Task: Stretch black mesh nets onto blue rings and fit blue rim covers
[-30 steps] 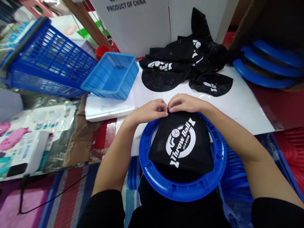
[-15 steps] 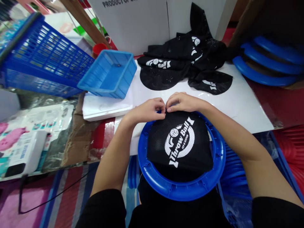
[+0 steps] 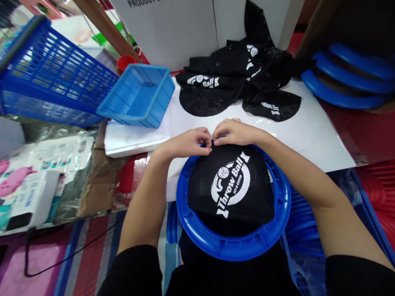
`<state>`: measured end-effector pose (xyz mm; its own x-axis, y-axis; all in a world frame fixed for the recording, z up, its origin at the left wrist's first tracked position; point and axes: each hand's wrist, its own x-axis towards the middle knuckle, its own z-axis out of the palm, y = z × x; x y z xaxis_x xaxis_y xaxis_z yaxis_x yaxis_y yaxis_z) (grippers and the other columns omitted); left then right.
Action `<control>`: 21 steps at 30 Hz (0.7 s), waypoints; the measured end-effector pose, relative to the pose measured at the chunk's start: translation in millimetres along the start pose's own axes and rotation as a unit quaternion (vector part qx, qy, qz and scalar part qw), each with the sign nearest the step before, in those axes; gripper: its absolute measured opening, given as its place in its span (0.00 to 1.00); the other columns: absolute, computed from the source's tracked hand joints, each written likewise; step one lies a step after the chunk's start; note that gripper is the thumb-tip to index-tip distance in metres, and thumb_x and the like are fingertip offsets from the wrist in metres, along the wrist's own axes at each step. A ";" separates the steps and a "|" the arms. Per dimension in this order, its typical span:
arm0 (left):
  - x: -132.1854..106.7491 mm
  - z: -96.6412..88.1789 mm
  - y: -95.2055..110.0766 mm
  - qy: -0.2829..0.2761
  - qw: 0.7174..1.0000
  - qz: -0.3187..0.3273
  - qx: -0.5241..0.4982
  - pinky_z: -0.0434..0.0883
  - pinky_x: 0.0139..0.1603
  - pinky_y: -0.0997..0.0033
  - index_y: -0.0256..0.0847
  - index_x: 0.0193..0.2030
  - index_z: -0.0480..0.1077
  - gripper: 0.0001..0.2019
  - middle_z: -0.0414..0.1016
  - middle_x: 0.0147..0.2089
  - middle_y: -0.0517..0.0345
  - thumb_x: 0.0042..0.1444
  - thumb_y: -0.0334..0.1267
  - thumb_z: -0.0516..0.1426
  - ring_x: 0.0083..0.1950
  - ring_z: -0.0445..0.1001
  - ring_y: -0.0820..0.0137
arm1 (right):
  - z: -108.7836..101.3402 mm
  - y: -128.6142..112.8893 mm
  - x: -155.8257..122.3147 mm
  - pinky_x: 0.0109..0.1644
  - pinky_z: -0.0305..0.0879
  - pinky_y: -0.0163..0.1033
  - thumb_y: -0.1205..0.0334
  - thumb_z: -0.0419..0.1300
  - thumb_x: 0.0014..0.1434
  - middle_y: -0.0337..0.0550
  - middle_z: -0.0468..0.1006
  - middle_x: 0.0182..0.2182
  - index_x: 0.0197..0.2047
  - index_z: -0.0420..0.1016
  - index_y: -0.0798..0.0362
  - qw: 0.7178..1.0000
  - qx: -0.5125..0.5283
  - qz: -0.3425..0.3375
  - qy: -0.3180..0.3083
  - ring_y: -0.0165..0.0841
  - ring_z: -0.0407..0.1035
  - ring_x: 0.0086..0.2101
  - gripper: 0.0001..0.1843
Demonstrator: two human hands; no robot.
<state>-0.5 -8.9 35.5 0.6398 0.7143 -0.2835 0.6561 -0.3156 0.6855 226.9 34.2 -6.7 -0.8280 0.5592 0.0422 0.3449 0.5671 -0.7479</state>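
Observation:
A blue plastic ring (image 3: 234,248) rests at my lap against the table's near edge, its ribbed side facing up. Across its middle lies a black mesh cloth (image 3: 200,181) printed with a white "Throw Ball" logo. My left hand (image 3: 197,142) pinches the cloth's far edge at the top of the ring. Close beside it, my right hand (image 3: 231,132) has its fingers curled and pressed on the same edge. The near edge of the cloth hangs apart from the rim. Whatever lies under my fingertips is hidden.
Beyond my hands, several black mesh cloths (image 3: 210,98) lie heaped on the white tabletop (image 3: 324,144). A light-blue bin (image 3: 135,102) and a blue basket (image 3: 70,70) stand left. Blue rings (image 3: 336,92) are at the right, with red rings (image 3: 376,189) nearer.
The whole view has shifted slightly, so things sit a little further left. Both hands keep the same pinched pose at the far edge of the mesh cloth.

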 end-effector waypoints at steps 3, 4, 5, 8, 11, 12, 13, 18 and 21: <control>-0.9 -0.6 1.0 -0.005 1.000 -0.002 0.001 0.69 0.48 0.64 0.41 0.31 0.73 0.07 0.71 0.43 0.55 0.50 0.42 0.60 0.43 0.70 0.64 | -1.0 -1.7 -0.6 0.57 0.55 0.48 0.55 0.65 0.63 0.43 0.85 0.41 0.39 0.86 0.51 1.000 0.003 0.008 -0.001 0.42 0.73 0.48 0.10; -1.2 -0.8 1.2 -0.007 1.000 -0.002 0.001 0.69 0.48 0.64 0.41 0.31 0.74 0.07 0.71 0.43 0.55 0.50 0.42 0.59 0.43 0.70 0.64 | -1.6 -2.1 -0.9 0.58 0.55 0.48 0.55 0.65 0.63 0.43 0.85 0.41 0.38 0.86 0.51 1.000 0.005 0.011 -0.003 0.42 0.73 0.48 0.10; -1.5 -0.9 1.3 -0.009 1.000 -0.001 0.002 0.69 0.48 0.64 0.41 0.31 0.74 0.07 0.71 0.43 0.55 0.50 0.42 0.59 0.43 0.70 0.64 | -2.4 -2.3 -1.3 0.58 0.56 0.48 0.55 0.65 0.62 0.43 0.85 0.42 0.37 0.86 0.51 1.000 0.010 0.013 -0.005 0.42 0.74 0.48 0.11; -1.7 -0.3 1.1 -0.009 1.000 0.001 0.004 0.69 0.47 0.64 0.41 0.31 0.73 0.07 0.70 0.43 0.55 0.49 0.41 0.59 0.43 0.70 0.64 | -4.5 -2.3 -2.6 0.60 0.56 0.49 0.52 0.64 0.63 0.43 0.86 0.43 0.37 0.86 0.51 0.999 0.031 0.011 -0.016 0.43 0.74 0.49 0.13; -0.8 0.8 0.6 -0.007 1.000 0.003 0.005 0.69 0.47 0.64 0.41 0.31 0.73 0.07 0.70 0.43 0.54 0.48 0.42 0.58 0.44 0.70 0.64 | -6.2 -3.2 -3.9 0.62 0.55 0.51 0.51 0.64 0.62 0.43 0.86 0.44 0.37 0.85 0.51 0.999 0.036 0.003 -0.022 0.44 0.74 0.50 0.13; -0.6 0.8 0.5 -0.007 1.000 0.004 0.007 0.69 0.47 0.64 0.41 0.31 0.73 0.07 0.70 0.43 0.54 0.48 0.42 0.58 0.44 0.70 0.64 | -6.7 -4.1 -4.5 0.63 0.53 0.52 0.51 0.64 0.62 0.43 0.86 0.44 0.36 0.85 0.50 0.999 0.030 0.002 -0.022 0.44 0.74 0.50 0.13; -0.6 0.5 0.4 -0.007 1.000 0.004 0.011 0.69 0.47 0.64 0.41 0.31 0.73 0.08 0.70 0.44 0.54 0.48 0.42 0.58 0.44 0.70 0.64 | -7.2 -5.5 -5.2 0.64 0.52 0.54 0.52 0.64 0.61 0.43 0.86 0.45 0.36 0.85 0.50 1.000 0.020 0.003 -0.023 0.46 0.73 0.51 0.12; -5.2 -4.9 -0.2 -0.034 0.999 -0.033 0.016 0.66 0.40 0.66 0.40 0.34 0.76 0.15 0.74 0.38 0.55 0.54 0.50 0.59 0.38 0.69 0.66 | -8.4 -17.4 -10.1 0.66 0.45 0.60 0.56 0.64 0.61 0.44 0.84 0.49 0.40 0.85 0.48 0.999 -0.010 0.020 -0.035 0.51 0.69 0.57 0.09; -8.3 -7.0 -0.5 -0.034 0.999 -0.043 0.005 0.64 0.37 0.68 0.40 0.34 0.76 0.19 0.74 0.33 0.56 0.56 0.55 0.59 0.35 0.68 0.67 | -7.5 -23.6 -12.3 0.68 0.45 0.60 0.61 0.64 0.59 0.43 0.84 0.48 0.44 0.83 0.47 0.999 -0.019 0.017 -0.021 0.49 0.69 0.57 0.10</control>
<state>-8.9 -10.3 42.1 0.6063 0.6957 -0.3854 0.7137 -0.2622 0.6495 232.2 18.4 15.4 -0.8330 0.5532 -0.0105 0.3889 0.5719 -0.7223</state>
